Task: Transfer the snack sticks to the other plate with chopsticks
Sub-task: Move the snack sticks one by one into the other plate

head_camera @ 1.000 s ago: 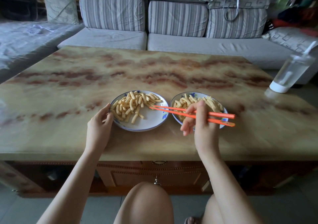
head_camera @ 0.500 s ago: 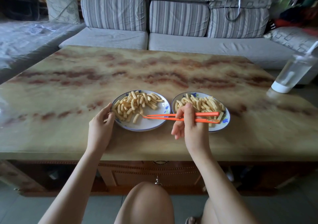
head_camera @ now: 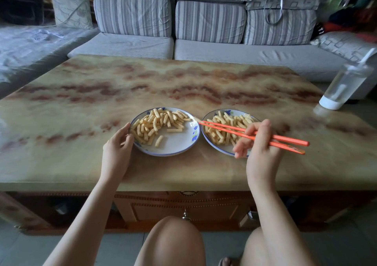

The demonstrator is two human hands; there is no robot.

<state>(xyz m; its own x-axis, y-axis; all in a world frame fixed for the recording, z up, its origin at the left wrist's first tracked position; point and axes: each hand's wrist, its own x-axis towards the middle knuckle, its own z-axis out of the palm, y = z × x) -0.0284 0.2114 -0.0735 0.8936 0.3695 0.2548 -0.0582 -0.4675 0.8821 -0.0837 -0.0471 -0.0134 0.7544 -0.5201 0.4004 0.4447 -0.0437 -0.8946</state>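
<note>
Two white plates with blue rims stand side by side near the table's front edge. The left plate (head_camera: 179, 143) carries a heap of pale yellow snack sticks (head_camera: 155, 122) on its far and left part. The right plate (head_camera: 224, 150) is filled with more snack sticks (head_camera: 224, 127). My right hand (head_camera: 259, 143) grips a pair of orange chopsticks (head_camera: 251, 133) over the right plate. Their tips pinch one snack stick (head_camera: 196, 119) above the gap between the plates. My left hand (head_camera: 118, 143) rests against the left plate's left rim, fingers curved along it.
A clear bottle with a white base (head_camera: 344, 86) stands at the table's right edge. A grey striped sofa (head_camera: 204, 47) runs behind the marble-patterned table (head_camera: 142, 86). My knees are below the table's front edge.
The chopstick tips went into the left plate, then swung back right, and now hold one stick between the plates. My right hand moved right. My left hand stayed at the rim.
</note>
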